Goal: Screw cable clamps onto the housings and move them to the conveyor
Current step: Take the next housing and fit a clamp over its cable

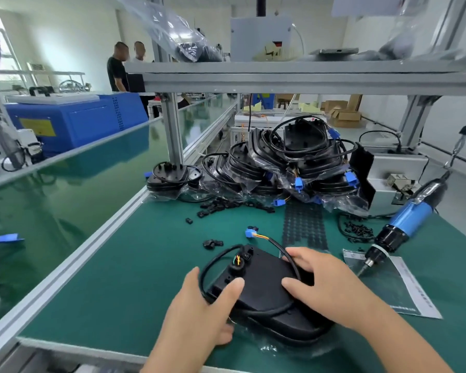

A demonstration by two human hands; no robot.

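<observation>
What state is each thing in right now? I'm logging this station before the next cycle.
housing: flat on the mat, held by both hands
left hand: grips housing's left edge
right hand: fingers curled over housing top
cable: looped around housing, blue plug free
electric screwdriver: hanging, unheld, tip down
pile of housings: stacked, bagged, waiting
loose clamps: scattered on mat
conveyor: no housing visible on it

Housing matt black plastic, its cable smooth black rubbery sheath with a glossy blue plastic connector. Bench mat matt green, conveyor belt glossy green and reflective, frame rails brushed grey metal. Screwdriver glossy blue and black plastic with metal tip; stacked housings in crinkly clear plastic film.
</observation>
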